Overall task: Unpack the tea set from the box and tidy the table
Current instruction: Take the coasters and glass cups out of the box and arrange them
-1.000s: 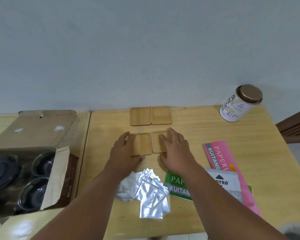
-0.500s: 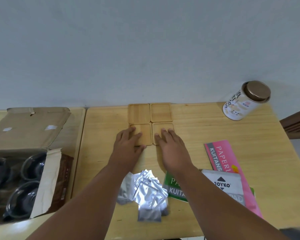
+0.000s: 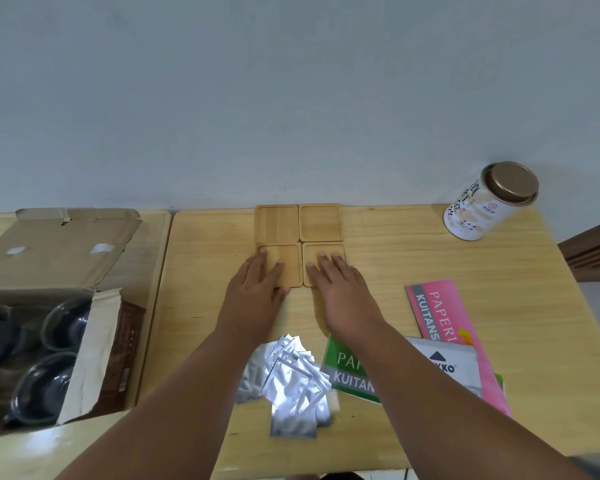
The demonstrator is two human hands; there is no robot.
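Squareness was the aim of this step, by my judgement: the two near square bamboo coasters wanted nudging flush against the two far bamboo coasters (image 3: 298, 223) at the back of the pale wooden counter (image 3: 413, 258), with light, flat pressure so neither tipped or rode over its neighbour. The left hand (image 3: 253, 299) lay spread and flat on the near left coaster (image 3: 288, 268), gripping nothing; the right hand (image 3: 343, 296) lay equally flat on the near right coaster (image 3: 326, 261). Fingertips reached only to each coaster's middle, and the far edges touched the back pair. Dark cups waited in the open cardboard box (image 3: 59, 306) to the left
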